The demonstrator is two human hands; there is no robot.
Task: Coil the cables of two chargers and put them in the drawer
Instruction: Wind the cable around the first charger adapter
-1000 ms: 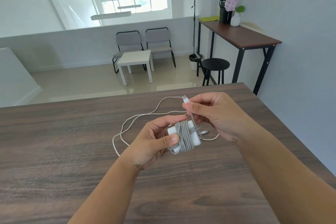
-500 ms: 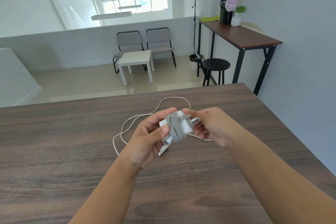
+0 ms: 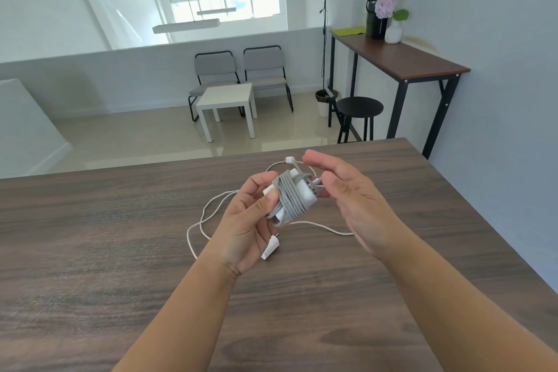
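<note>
Left hand (image 3: 246, 220) grips the first charger (image 3: 294, 198), cable wound round it, held just above the table (image 3: 120, 266). Right hand (image 3: 347, 190) sits beside it, fingers loose, holding nothing I think. Second charger (image 3: 269, 248) lies uncoiled underneath. One wrapped, one left; no drawer visible.
</note>
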